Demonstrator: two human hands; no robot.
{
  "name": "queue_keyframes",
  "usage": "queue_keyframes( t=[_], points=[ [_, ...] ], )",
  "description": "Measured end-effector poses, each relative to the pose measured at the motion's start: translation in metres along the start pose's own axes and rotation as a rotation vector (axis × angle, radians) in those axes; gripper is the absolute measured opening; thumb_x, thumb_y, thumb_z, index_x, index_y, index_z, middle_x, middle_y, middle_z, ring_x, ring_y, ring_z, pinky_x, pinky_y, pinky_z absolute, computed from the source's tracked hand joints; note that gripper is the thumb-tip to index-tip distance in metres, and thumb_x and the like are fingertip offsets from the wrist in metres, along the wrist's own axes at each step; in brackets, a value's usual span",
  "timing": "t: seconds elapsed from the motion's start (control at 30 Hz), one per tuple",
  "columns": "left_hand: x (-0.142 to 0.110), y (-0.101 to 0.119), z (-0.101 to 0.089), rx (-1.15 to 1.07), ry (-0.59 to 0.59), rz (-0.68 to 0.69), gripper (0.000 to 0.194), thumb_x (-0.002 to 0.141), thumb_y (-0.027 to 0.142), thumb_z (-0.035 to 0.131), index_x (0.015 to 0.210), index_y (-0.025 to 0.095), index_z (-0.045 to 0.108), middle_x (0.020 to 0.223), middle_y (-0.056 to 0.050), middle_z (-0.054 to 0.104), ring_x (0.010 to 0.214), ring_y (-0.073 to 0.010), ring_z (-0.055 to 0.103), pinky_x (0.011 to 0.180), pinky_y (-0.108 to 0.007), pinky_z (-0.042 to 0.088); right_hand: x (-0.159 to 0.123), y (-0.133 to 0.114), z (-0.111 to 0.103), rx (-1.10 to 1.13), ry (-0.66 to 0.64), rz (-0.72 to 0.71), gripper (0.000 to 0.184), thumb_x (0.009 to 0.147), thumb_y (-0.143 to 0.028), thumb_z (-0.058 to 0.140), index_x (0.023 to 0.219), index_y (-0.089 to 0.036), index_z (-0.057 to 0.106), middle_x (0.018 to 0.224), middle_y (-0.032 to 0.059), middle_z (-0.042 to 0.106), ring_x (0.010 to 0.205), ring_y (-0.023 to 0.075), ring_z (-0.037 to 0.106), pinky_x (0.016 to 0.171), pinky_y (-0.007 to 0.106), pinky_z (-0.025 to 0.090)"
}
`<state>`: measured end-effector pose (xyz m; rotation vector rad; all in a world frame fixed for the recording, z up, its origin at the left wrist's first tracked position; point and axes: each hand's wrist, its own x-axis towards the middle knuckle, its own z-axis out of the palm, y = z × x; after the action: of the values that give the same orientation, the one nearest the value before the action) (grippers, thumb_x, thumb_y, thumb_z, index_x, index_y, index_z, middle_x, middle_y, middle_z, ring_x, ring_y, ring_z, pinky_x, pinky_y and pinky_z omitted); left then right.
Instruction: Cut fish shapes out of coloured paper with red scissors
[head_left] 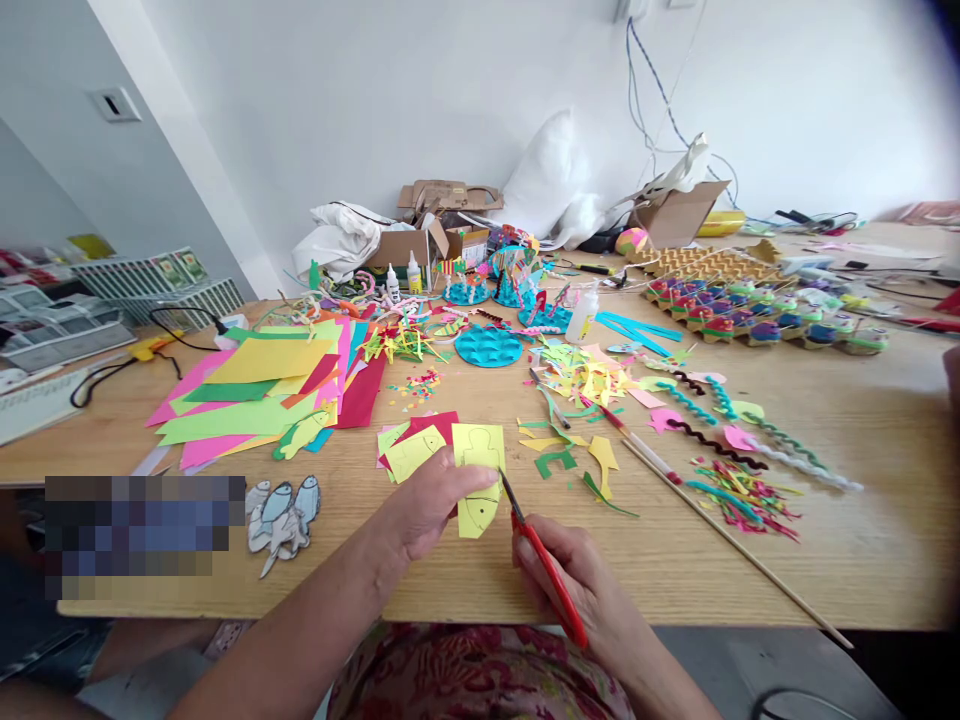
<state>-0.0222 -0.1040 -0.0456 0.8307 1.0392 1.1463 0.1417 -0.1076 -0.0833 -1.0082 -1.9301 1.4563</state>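
Observation:
My left hand (pixel 429 505) pinches a yellow paper card (pixel 478 515) with a fish outline drawn on it, thumb across its middle. Red-handled scissors (pixel 551 580) are gripped in my right hand (pixel 581 575), their blades touching the card's right edge. Whether the blades are parted is hard to make out. Just behind my left hand lies another yellow card (pixel 415 452) with a fish drawing, over red and green paper pieces. Cut-out grey-blue paper fish (pixel 285 515) lie in a pile to the left. A green-yellow paper fish (pixel 304 432) rests on the coloured sheets.
Stacked coloured paper (pixel 255 385) covers the left of the table. Paper scraps (pixel 589 375), a thin wooden stick (pixel 750 555) and pipe cleaners (pixel 716 443) lie to the right. Farther back are a blue scalloped disc (pixel 488 345), a glue bottle (pixel 583 312) and painted egg cartons (pixel 765 310).

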Motion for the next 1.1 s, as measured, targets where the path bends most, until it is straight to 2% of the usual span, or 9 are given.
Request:
queue_keyframes(
  t=[0.23, 0.47, 0.77, 1.1],
  points=[
    [-0.001, 0.002, 0.001, 0.022, -0.008, -0.014, 0.017, 0.064, 0.03, 0.067, 0.069, 0.015, 0.059, 0.06, 0.003, 0.055, 0.053, -0.0088, 0.047, 0.052, -0.021, 0.035, -0.001, -0.002, -0.001, 0.022, -0.006, 0.005, 0.048, 0.085, -0.058, 0.036, 0.054, -0.021, 0.035, 0.048, -0.0045, 0.037, 0.045, 0.0101, 0.031, 0.043, 0.023, 0.024],
    [-0.003, 0.005, 0.007, 0.072, 0.086, 0.058, 0.017, 0.065, 0.031, 0.065, 0.065, 0.016, 0.057, 0.056, 0.004, 0.052, 0.052, -0.0084, 0.044, 0.052, -0.021, 0.034, 0.0, -0.001, 0.001, 0.174, -0.038, 0.05, 0.049, 0.082, -0.062, 0.038, 0.055, -0.021, 0.036, 0.047, -0.0054, 0.036, 0.044, 0.0091, 0.03, 0.042, 0.022, 0.022],
    [-0.001, -0.009, 0.013, 0.123, 0.076, 0.108, 0.018, 0.074, 0.031, 0.055, 0.065, 0.017, 0.051, 0.052, 0.005, 0.045, 0.046, -0.0072, 0.04, 0.045, -0.02, 0.033, -0.003, 0.0, 0.002, 0.351, -0.064, 0.097, 0.049, 0.082, -0.06, 0.042, 0.057, -0.018, 0.042, 0.048, -0.0051, 0.041, 0.041, 0.0072, 0.029, 0.041, 0.021, 0.022],
    [-0.001, -0.013, 0.019, 0.115, 0.103, 0.125, 0.02, 0.072, 0.033, 0.055, 0.064, 0.016, 0.05, 0.052, 0.004, 0.048, 0.044, -0.0075, 0.043, 0.042, -0.019, 0.032, -0.002, 0.009, 0.006, 0.44, -0.032, 0.072, 0.046, 0.083, -0.059, 0.044, 0.06, -0.018, 0.043, 0.047, -0.0056, 0.041, 0.041, 0.0071, 0.03, 0.04, 0.02, 0.023]
  ],
)
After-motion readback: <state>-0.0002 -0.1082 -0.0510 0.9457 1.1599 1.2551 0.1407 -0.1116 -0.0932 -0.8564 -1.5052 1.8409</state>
